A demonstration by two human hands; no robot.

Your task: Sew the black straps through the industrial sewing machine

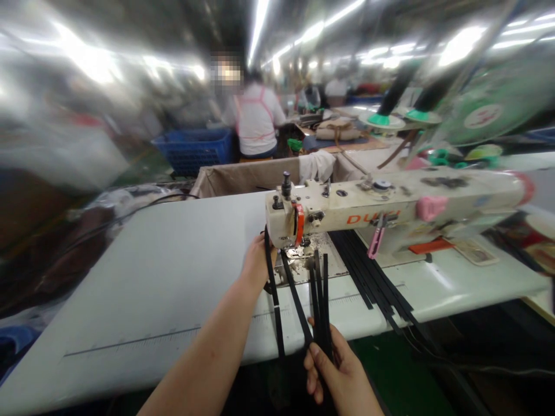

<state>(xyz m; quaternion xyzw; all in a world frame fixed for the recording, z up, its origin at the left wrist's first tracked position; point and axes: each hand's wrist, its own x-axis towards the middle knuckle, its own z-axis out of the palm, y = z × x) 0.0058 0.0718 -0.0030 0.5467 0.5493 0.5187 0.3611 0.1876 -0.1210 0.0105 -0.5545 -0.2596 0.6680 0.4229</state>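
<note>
A cream sewing machine (368, 211) stands on a white table (165, 277). My left hand (256, 260) reaches to the left of the needle area and grips a black strap (273, 289) that hangs down over the table's front edge. My right hand (336, 370) is below the table edge, closed around a bundle of several black straps (319, 294) that run up toward the machine's needle plate. Further black straps (373, 277) lie in a fan on the table under the machine arm.
A brown fabric-lined bin (243, 176) sits behind the table. A person in a white top (255, 118) sits farther back beside a blue crate (195, 150). A green fan (494, 104) and thread stands are at the right. The surroundings are blurred.
</note>
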